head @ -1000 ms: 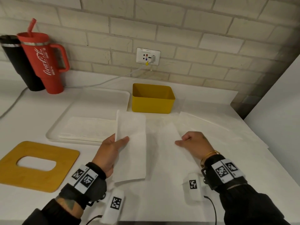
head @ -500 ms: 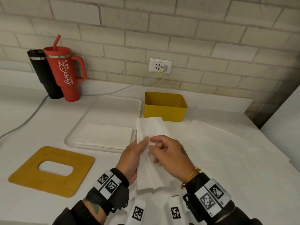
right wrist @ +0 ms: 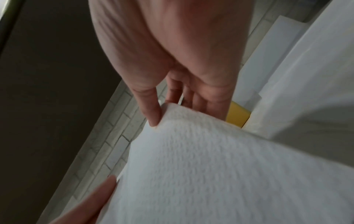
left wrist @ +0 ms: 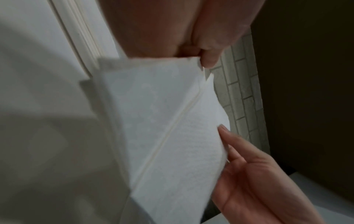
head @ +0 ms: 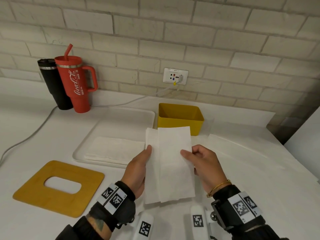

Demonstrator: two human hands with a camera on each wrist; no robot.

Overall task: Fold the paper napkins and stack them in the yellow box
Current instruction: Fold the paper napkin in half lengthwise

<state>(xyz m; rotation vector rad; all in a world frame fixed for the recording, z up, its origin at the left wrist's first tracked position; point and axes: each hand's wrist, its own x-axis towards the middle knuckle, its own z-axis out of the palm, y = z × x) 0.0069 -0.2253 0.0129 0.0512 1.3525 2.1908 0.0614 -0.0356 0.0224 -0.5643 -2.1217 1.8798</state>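
Note:
A white paper napkin (head: 171,163), folded lengthwise into a tall strip, is held up off the counter between both hands. My left hand (head: 140,165) pinches its left edge, thumb on the front. My right hand (head: 199,160) pinches the right edge with thumb on top and fingers behind. The left wrist view shows the napkin (left wrist: 162,128) with a fold line and my left thumb at its upper corner. In the right wrist view my right hand (right wrist: 172,106) grips the napkin (right wrist: 220,174). The yellow box (head: 180,118) stands just behind the napkin, with no napkin visible inside.
A white tray (head: 119,122) left of the box holds a stack of flat napkins (head: 114,148). A yellow wooden lid with an oval slot (head: 58,187) lies front left. Red (head: 76,84) and black (head: 52,84) tumblers stand at the back left. White sheets (head: 242,153) cover the counter on the right.
The napkin went from lying half-folded on the counter to being lifted in both hands. Since half a second ago, my hands have spread apart to its two side edges.

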